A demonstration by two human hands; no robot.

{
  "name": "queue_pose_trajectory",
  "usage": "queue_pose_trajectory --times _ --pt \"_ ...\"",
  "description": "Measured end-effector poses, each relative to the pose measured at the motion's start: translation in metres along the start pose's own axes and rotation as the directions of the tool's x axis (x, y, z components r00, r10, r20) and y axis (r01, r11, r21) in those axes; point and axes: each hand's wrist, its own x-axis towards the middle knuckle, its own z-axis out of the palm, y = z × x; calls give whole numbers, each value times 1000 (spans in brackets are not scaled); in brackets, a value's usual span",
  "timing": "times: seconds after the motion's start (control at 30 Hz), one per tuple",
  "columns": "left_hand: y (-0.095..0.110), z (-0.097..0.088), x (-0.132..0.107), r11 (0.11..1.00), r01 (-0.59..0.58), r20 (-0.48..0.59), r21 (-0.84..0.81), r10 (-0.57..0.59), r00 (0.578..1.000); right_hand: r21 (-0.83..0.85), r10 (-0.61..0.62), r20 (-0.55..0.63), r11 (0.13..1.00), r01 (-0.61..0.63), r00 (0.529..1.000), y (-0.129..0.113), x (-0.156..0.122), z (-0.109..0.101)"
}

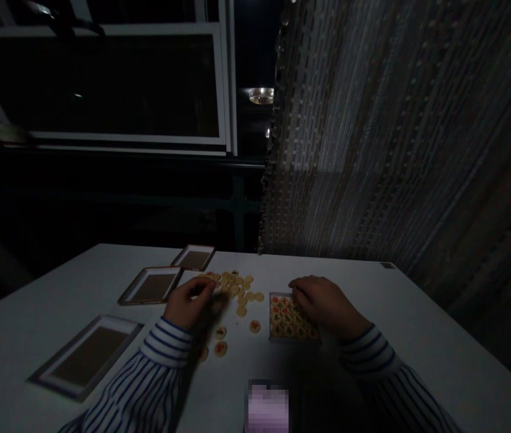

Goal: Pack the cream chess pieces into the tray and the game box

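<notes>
My left hand (188, 304) hovers at the near left side of a loose pile of round Chinese chess pieces (234, 289). Its fingers are curled towards the thumb, and whatever they may hold is hidden. Over the right part of a shallow square box (270, 322) is my right hand (327, 305), thumb and fingers bent together; I cannot make out anything between them. Rows of chess pieces (288, 325) with red and dark markings fill the visible part of the box. Between the hands lie a red-marked piece (254, 326), a dark-marked piece (220, 332) and another red-marked piece (220, 349).
On the white table (418, 337), a shallow tray (86, 355) lies at the near left, with a second tray (151, 286) and a third tray (194, 257) farther back. A bead curtain (349, 132) hangs behind the table. The room is dim.
</notes>
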Motion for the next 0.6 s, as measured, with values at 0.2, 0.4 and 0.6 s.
queue_pose_trajectory --times 0.2,0.4,0.6 --pt "-37 -29 7 994 106 -170 -22 -108 979 24 19 -104 1000 -16 994 -11 2 5" --pt "-64 -41 6 982 125 -149 141 -103 983 61 -29 -122 997 37 992 -39 22 6" --pt "-80 -39 3 934 117 -78 338 -96 992 24 -144 -3 989 144 990 -93 53 10"
